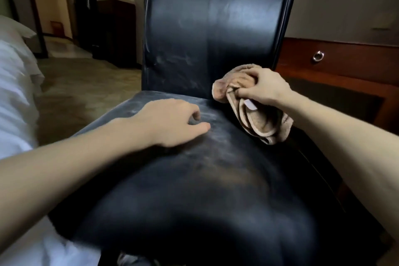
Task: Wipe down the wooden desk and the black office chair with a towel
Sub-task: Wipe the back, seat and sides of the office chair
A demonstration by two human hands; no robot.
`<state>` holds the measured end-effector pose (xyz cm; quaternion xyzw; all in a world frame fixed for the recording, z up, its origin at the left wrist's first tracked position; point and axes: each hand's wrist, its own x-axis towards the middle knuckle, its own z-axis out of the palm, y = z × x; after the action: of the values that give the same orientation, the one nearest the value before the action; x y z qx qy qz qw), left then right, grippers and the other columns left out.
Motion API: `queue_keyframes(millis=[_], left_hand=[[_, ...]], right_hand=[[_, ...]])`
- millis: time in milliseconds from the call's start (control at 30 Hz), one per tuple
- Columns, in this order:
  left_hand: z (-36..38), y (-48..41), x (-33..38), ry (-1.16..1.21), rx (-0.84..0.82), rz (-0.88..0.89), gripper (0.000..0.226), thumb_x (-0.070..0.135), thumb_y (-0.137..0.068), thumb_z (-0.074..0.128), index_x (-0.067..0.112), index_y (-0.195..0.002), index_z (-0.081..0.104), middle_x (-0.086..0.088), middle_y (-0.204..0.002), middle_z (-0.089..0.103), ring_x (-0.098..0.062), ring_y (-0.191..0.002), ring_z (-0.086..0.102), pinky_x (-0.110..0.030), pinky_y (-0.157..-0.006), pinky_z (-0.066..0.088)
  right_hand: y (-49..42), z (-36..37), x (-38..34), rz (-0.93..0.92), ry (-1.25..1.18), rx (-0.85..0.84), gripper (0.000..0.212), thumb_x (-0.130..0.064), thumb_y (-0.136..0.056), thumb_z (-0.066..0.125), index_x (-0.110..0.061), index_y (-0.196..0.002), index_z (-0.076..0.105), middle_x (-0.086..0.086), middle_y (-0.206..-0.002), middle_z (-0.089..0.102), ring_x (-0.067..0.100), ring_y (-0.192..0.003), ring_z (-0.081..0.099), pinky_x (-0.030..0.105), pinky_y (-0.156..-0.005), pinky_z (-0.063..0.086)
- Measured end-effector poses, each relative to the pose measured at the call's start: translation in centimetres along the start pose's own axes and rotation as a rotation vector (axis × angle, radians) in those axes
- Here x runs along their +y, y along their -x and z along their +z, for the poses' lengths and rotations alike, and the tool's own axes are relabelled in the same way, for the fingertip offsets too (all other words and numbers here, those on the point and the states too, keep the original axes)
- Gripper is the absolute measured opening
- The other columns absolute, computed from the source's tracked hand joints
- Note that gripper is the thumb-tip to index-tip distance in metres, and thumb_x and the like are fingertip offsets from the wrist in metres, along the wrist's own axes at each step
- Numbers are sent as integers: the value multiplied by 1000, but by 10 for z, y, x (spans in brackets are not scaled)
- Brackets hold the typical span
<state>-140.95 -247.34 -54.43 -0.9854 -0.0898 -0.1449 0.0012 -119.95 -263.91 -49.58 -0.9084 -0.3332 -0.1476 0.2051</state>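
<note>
A dim room: a white-sheeted bed lies at the left, and a wooden bench with a ring pull on its drawer stands at the right, behind the black chair. The right hand grips a bunched tan towel where seat meets backrest. The left hand rests on the smudged seat, fingers loosely curled, holding nothing.

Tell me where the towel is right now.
Head view, right of centre: the towel is gripped in the right hand over the rear right part of the chair seat, by the backrest, with the wooden desk to its right.
</note>
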Motion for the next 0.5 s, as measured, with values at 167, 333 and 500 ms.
queue_keyframes(millis=[167, 333, 500], left_hand=[[13, -16, -23, -125, -70, 18, 55, 78, -91, 34, 40, -123, 58, 8, -125, 63, -20, -118, 59, -36, -81, 39], [32, -3, -31, -89, -175, 18, 77, 85, -82, 21, 39, -138, 48, 8, -131, 56, -19, -128, 49, -43, -93, 43], [43, 10, -27, -31, -158, -24, 80, 83, -82, 13, 39, -142, 43, 8, -136, 49, -17, -133, 39, -40, -86, 33]], right_hand=[[-54, 33, -6, 83, -150, -363, 87, -65, -82, 74, -23, -153, 48, -2, -148, 55, 18, -134, 53, 26, -107, 39], [-64, 97, 3, 83, 161, -506, 73, -71, -99, 34, -34, -162, 27, -3, -169, 26, 29, -155, 26, 43, -125, 9], [-34, 85, 4, 121, 168, -344, 81, -75, -64, 33, -31, -125, 63, 11, -147, 54, 40, -131, 51, 53, -111, 39]])
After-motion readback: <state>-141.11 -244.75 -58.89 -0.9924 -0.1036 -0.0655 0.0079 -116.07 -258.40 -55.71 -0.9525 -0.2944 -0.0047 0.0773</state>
